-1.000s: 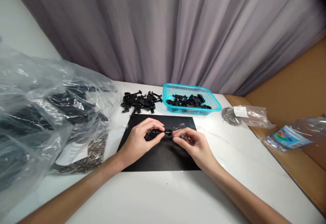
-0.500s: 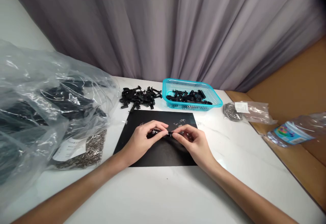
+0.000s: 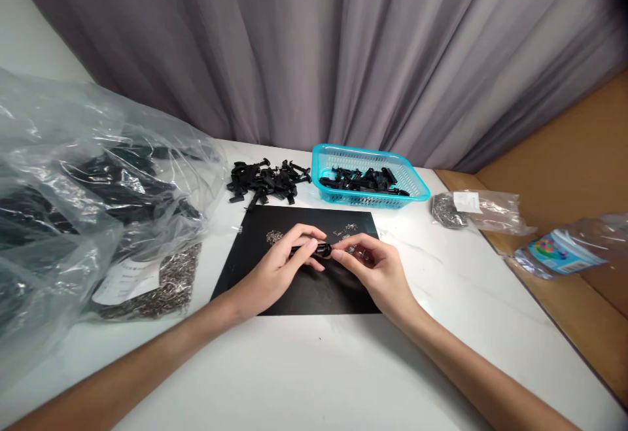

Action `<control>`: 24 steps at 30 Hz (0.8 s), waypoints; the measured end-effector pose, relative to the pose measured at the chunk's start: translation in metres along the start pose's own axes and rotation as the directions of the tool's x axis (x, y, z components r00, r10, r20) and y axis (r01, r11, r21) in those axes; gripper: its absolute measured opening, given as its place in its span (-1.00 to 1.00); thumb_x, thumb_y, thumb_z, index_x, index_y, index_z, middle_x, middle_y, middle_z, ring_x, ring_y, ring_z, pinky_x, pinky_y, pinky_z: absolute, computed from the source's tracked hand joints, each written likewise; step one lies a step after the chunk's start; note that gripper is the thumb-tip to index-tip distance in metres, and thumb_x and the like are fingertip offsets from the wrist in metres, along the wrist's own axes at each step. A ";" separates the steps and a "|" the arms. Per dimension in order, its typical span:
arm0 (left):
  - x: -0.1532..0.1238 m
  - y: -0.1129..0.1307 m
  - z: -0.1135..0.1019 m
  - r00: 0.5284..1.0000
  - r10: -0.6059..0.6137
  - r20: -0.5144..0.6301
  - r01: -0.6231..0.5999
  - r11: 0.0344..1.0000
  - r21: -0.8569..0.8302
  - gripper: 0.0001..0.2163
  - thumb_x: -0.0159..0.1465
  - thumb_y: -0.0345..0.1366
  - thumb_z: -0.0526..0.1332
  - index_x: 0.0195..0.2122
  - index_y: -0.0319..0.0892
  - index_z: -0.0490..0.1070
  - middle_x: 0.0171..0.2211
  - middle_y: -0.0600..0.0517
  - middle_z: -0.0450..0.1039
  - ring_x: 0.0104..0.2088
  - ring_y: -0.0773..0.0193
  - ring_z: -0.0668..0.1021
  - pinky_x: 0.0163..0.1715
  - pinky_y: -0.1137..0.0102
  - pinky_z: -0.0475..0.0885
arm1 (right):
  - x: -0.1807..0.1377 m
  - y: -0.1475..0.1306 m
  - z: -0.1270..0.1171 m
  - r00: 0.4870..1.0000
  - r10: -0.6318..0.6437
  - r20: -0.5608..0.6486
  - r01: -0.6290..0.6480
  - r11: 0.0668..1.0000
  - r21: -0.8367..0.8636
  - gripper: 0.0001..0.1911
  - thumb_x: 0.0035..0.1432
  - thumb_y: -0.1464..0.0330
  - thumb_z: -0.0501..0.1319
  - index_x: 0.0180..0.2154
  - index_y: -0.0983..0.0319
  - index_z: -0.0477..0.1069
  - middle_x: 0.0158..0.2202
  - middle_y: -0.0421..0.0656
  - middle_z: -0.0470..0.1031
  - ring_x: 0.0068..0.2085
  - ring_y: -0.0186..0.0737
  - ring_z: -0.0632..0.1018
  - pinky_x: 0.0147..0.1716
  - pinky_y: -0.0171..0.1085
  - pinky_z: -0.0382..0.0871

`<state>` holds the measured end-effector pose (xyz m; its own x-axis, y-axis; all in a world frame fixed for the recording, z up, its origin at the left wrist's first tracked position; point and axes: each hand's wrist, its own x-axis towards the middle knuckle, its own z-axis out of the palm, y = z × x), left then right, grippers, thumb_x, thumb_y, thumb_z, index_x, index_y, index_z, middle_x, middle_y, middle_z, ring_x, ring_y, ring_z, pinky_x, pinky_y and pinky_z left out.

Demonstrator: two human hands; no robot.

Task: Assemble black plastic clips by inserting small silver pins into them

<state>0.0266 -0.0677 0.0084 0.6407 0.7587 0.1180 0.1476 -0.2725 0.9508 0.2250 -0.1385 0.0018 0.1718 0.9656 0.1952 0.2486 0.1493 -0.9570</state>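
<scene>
My left hand [image 3: 282, 267] pinches a small black plastic clip [image 3: 318, 248] over a black mat [image 3: 304, 287] on the white table. My right hand [image 3: 375, 271] is closed in a pinch at the clip's right end, its fingertips touching it; what lies between them is too small to name. Small silvery metal springs [image 3: 273, 237] lie scattered on the mat's far part, more of them [image 3: 346, 229] just beyond my right fingers.
A pile of black clips [image 3: 265, 182] lies behind the mat. A turquoise basket [image 3: 417, 194] holds more clips. Large clear plastic bags [image 3: 88, 182] fill the left; a bag of metal parts [image 3: 152, 293] lies beneath. A small bag [image 3: 471, 212] and a plastic bottle [image 3: 564, 254] sit right.
Both hands stay together on the clip, with small finger shifts. The camera has tilted slightly, so the scene sits a little higher in view.
</scene>
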 end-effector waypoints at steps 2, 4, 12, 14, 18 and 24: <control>-0.001 0.000 -0.002 0.999 0.009 0.052 -0.007 0.999 -0.041 -0.74 0.51 -0.15 0.05 0.11 -0.05 0.39 -0.02 -0.03 0.60 -0.15 0.19 0.71 0.02 0.23 0.59 | 0.001 0.001 -0.001 1.000 -0.009 -0.011 0.009 1.000 0.001 -0.78 0.22 0.17 0.38 -0.30 0.19 0.59 -0.33 -0.18 0.61 -0.48 -0.33 0.28 -0.47 -0.28 0.16; -0.005 0.001 -0.003 0.993 0.012 0.116 -0.005 0.998 -0.056 -0.69 0.50 -0.24 0.05 0.22 -0.01 0.38 0.15 -0.08 0.55 -0.03 0.14 0.70 0.03 0.23 0.60 | 0.002 0.002 -0.001 0.999 -0.025 -0.029 0.025 1.000 -0.007 -0.78 0.22 0.17 0.38 -0.31 0.20 0.58 -0.35 -0.18 0.61 -0.48 -0.32 0.29 -0.47 -0.28 0.18; -0.017 0.000 -0.004 0.984 0.000 0.179 -0.032 0.983 0.178 -0.49 0.51 -0.15 0.10 0.45 0.07 0.11 0.19 -0.08 0.55 0.26 0.07 0.53 0.03 0.23 0.61 | 0.005 0.007 -0.005 0.995 -0.070 -0.067 0.065 0.995 -0.079 -0.81 0.25 0.20 0.37 -0.26 0.19 0.62 -0.33 -0.17 0.63 -0.47 -0.31 0.35 -0.45 -0.28 0.24; -0.014 -0.004 -0.003 0.988 -0.027 0.155 -0.005 0.979 0.204 -0.39 0.46 -0.09 0.19 0.48 0.06 0.03 0.28 -0.14 0.44 0.25 0.03 0.53 0.05 0.17 0.61 | 0.004 0.004 -0.007 0.996 -0.063 -0.067 0.058 0.996 -0.071 -0.80 0.24 0.19 0.38 -0.26 0.18 0.64 -0.32 -0.17 0.64 -0.48 -0.32 0.34 -0.45 -0.28 0.24; -0.005 -0.013 -0.004 0.992 0.073 0.104 -0.089 0.983 0.160 -0.24 0.29 -0.06 0.39 0.45 0.15 0.08 0.35 -0.10 0.27 0.13 0.09 0.61 0.10 0.17 0.60 | 0.001 -0.005 -0.008 1.000 -0.014 0.013 0.014 1.000 -0.008 -0.78 0.20 0.15 0.40 -0.29 0.18 0.65 -0.34 -0.17 0.64 -0.51 -0.35 0.32 -0.49 -0.29 0.20; -0.001 -0.011 -0.010 0.941 0.335 0.056 -0.333 0.879 0.342 -0.34 0.20 -0.10 0.47 0.30 0.07 0.29 0.19 -0.05 0.37 -0.09 0.19 0.61 0.05 0.18 0.62 | -0.006 -0.014 -0.002 0.986 0.032 0.161 -0.038 0.999 0.033 -0.78 0.17 0.15 0.42 -0.32 0.16 0.67 -0.47 -0.22 0.54 -0.52 -0.36 0.25 -0.53 -0.28 0.09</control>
<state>0.0165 -0.0597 0.0012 0.6944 0.5892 0.4131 0.1739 -0.6944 0.6982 0.2227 -0.1468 0.0148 0.0239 0.9916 0.1273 0.2107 0.1195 -0.9702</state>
